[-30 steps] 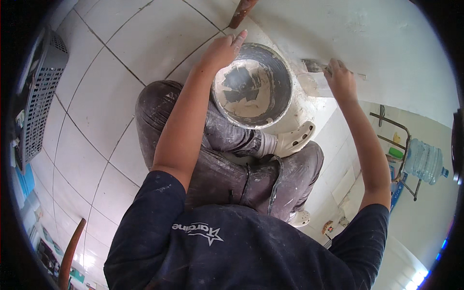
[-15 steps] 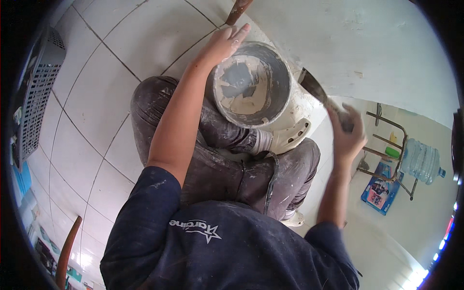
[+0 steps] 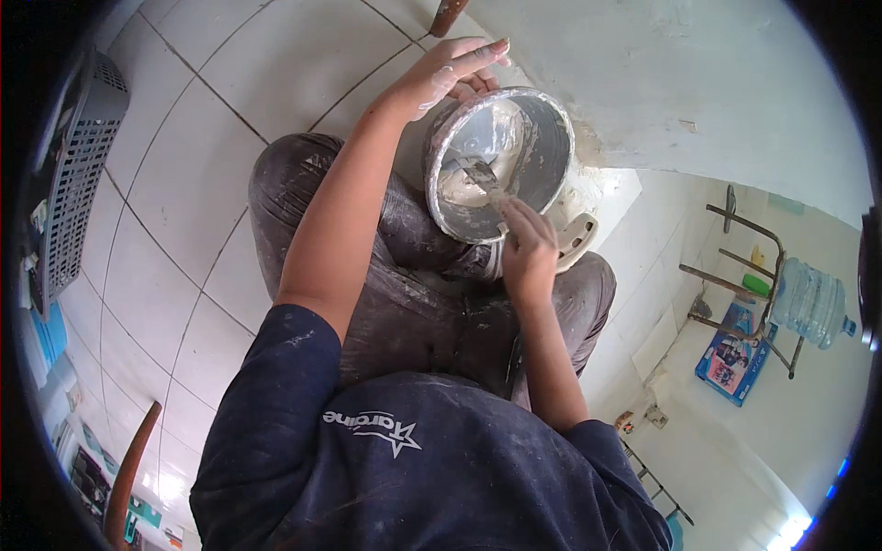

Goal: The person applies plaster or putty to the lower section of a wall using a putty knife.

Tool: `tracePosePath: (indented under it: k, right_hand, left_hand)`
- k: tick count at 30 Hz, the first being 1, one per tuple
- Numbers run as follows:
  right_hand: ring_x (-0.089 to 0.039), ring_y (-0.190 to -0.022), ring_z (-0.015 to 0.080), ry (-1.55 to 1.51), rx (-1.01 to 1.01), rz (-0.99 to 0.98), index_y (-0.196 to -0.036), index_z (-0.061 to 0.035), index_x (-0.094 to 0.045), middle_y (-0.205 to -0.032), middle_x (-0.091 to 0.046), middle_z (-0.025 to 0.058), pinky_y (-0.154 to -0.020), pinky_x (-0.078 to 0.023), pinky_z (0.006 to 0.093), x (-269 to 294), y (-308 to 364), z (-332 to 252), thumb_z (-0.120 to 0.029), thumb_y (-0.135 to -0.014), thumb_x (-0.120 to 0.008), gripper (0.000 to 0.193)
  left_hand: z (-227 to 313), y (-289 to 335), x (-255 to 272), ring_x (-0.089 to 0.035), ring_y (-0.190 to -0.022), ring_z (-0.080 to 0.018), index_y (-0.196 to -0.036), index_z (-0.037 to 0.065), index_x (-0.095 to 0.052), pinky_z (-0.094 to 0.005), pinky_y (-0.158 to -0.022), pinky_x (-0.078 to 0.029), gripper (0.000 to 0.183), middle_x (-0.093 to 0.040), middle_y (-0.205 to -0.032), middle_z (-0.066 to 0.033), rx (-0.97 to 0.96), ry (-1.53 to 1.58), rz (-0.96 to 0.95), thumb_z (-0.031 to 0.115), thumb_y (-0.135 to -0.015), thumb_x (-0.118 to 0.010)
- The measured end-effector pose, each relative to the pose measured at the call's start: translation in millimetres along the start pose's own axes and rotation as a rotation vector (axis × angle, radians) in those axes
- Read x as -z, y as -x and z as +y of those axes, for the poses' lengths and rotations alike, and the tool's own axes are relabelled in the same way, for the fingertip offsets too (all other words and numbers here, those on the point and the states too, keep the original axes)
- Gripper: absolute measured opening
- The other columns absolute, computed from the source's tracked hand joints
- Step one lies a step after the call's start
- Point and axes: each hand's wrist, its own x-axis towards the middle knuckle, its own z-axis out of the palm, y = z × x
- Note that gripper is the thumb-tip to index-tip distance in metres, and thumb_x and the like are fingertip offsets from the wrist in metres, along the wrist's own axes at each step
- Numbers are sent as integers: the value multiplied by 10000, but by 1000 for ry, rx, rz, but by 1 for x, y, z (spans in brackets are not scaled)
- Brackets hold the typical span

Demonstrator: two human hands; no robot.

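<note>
A grey bucket (image 3: 560, 138), smeared with pale plaster-like paste (image 3: 464, 190), stands tilted in front of my crossed legs. My left hand (image 3: 459, 72), spotted with the paste, holds the bucket's far left rim, some fingers bent against it and others stretched past it. In my right hand (image 3: 530, 241) is the handle of a putty knife (image 3: 480, 173). Its blade is down inside the bucket, against the paste. That hand is closed round the handle, just over the near rim.
A pale wall (image 3: 689, 83) rises right beside the bucket. My shoe (image 3: 577, 241) is close to its near right side. A grey plastic basket (image 3: 78, 184) is at the far left. On the right are a metal rack (image 3: 735, 275) and a water jug (image 3: 808, 303).
My right hand has swung left from beside the wall, bringing the putty knife into the bucket. The bucket has shifted slightly right and tilted, with my left hand moving along at its rim.
</note>
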Motion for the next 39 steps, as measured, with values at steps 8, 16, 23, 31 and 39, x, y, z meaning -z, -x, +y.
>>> tracePosePath:
  k: [8,16,23,31,39]
  right_hand:
    - [-591,-922,294,18,-74,-113,-974,-41,-677,-1036,-655,97,-841,-476,372,-5,26,-10,99,-644,-528,388]
    - [-615,-883,265,-49,-116,3,-946,-32,-696,-988,-680,107,-798,-500,353,28,-12,-26,113,-635,-513,389]
    - [-574,-893,292,-65,5,99,-1073,-46,-656,-1064,-647,103,-829,-479,371,-7,-26,-36,116,-637,-523,484]
    - [-583,-921,292,-60,5,-26,-1023,-51,-678,-1056,-649,98,-836,-484,377,-13,6,-30,141,-611,-505,487]
    - [-609,-890,279,-18,4,-65,-948,-44,-695,-1001,-677,86,-815,-493,352,18,9,-9,104,-639,-513,388]
  left_hand:
    - [5,4,4,-597,-714,-147,-1105,-29,-574,-243,-624,-489,685,-610,-854,-132,4,-16,-33,603,-841,-547]
    - [5,3,7,-588,-699,-128,-1077,-9,-573,-231,-591,-478,635,-612,-805,-121,20,13,-54,583,-851,-547]
    - [2,1,5,-573,-715,-112,-1145,17,-548,-215,-563,-429,600,-627,-840,-87,25,5,-88,559,-904,-458]
    - [1,1,10,-562,-705,-120,-1081,-22,-583,-222,-586,-455,649,-597,-776,-100,9,-34,-34,582,-842,-563]
    - [0,1,9,-565,-733,-103,-1138,44,-563,-215,-590,-438,596,-620,-839,-88,29,-70,-53,579,-891,-471]
